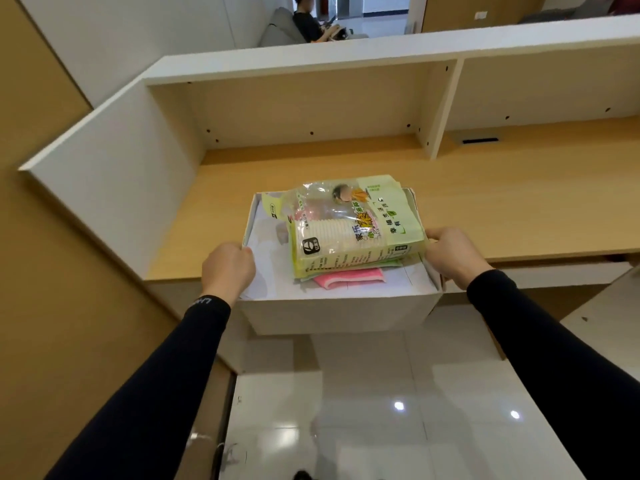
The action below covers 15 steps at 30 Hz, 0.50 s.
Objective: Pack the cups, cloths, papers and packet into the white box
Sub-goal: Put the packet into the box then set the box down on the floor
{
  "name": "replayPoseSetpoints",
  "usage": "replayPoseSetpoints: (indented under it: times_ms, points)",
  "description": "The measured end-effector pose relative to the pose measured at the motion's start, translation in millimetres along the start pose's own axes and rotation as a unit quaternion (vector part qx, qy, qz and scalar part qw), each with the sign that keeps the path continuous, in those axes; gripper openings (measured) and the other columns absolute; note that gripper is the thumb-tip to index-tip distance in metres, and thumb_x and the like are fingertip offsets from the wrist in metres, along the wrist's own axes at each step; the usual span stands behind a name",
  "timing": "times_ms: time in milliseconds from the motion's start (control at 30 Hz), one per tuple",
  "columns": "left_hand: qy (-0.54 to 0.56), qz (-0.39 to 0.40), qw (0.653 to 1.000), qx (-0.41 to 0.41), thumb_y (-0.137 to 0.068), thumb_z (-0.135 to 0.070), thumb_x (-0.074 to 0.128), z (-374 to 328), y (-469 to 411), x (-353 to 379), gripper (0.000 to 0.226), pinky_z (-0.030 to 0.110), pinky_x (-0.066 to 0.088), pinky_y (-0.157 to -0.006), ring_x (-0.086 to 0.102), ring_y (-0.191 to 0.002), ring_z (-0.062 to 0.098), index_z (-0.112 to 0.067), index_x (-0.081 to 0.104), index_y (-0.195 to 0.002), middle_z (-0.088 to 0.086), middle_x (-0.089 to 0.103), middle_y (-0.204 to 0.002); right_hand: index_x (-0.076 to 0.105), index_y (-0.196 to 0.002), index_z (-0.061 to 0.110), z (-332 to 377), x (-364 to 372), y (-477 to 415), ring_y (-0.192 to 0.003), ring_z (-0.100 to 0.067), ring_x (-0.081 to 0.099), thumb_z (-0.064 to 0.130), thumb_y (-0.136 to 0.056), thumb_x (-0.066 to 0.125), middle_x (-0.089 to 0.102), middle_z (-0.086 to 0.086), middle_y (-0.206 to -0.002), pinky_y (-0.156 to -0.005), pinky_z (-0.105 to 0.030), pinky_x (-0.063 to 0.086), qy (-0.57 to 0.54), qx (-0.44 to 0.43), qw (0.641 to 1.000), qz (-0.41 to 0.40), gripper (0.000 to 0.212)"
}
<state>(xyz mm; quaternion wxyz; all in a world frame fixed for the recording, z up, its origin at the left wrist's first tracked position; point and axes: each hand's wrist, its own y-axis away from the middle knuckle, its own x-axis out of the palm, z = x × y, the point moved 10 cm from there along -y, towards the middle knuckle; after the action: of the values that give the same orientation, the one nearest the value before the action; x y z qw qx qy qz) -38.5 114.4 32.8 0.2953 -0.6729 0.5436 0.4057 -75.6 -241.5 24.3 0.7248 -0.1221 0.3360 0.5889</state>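
Box [337, 311], white and open-topped, is sitting at the near edge of the bench [502, 202], its front part overhanging the floor [346, 410]; white papers [266, 265] are lying flat along its bottom; a pink cloth [349, 276], folded, is resting on the papers near the front wall; a pale green layer is showing just under the packet, what it is cannot be told; a green and clear packet [349, 226] is lying on top of the pile, with a sleeve of stacked white cups [327, 237] showing through its clear part; the packet is rising slightly above the box rim at the far side.

Left hand [228, 268] is closing over the left wall of the box, fingers curled on the rim; right hand [453, 254] is gripping the right wall likewise; the hands are well apart, one on each side; both arms are wearing black sleeves [554, 341].

Bench is carrying a white-framed shelf unit [311, 98] behind the box; a seated person [311, 22] is showing beyond the partition.
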Motion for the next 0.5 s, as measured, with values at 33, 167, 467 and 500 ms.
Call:
replayPoseSetpoints:
  times_ms: [33,167,467,500]
  points:
    - [0.003,0.000,1.000,-0.005,-0.097,-0.017,0.037,12.0,10.9,-2.7,0.028,0.031,0.029,-0.055,0.042,-0.065,0.026,-0.003,0.053,-0.079,0.010,0.049,-0.074,0.065,-0.120,0.011,0.7,7.0,10.7,-0.074,-0.021,0.063,0.007,-0.090,0.043,0.072,-0.011,-0.109,-0.048,-0.020,0.045,0.005,-0.002,1.000,0.002,0.036]
    - [0.022,0.002,1.000,-0.019,-0.097,-0.016,0.036,62.8,46.0,-11.7,0.033,0.036,0.036,-0.061,0.042,-0.065,0.026,-0.006,0.047,-0.068,0.016,0.055,-0.078,0.064,-0.121,0.012,3.3,39.2,50.7,-0.081,-0.021,0.060,0.012,-0.092,0.046,0.070,-0.011,-0.112,-0.062,-0.024,0.047,0.022,-0.009,1.000,-0.003,0.034]
    - [0.052,0.036,0.997,-0.050,-0.095,-0.013,0.036,165.1,92.4,-4.4,0.037,0.031,0.027,-0.051,0.041,-0.061,0.024,-0.013,0.040,-0.058,0.019,0.059,-0.078,0.070,-0.110,0.012,-20.4,123.0,130.3,-0.100,-0.029,0.064,0.022,-0.091,0.052,0.071,-0.013,-0.109,-0.089,-0.041,0.052,-0.013,0.034,0.999,-0.010,0.028]
    - [0.053,0.044,0.996,-0.057,-0.095,-0.013,0.036,175.7,93.1,2.1,0.037,0.030,0.025,-0.051,0.040,-0.062,0.024,-0.013,0.041,-0.058,0.013,0.053,-0.072,0.070,-0.110,0.013,-27.2,132.7,134.2,-0.098,-0.025,0.063,0.021,-0.091,0.052,0.071,-0.011,-0.109,-0.088,-0.039,0.051,-0.018,0.039,0.999,-0.008,0.027]
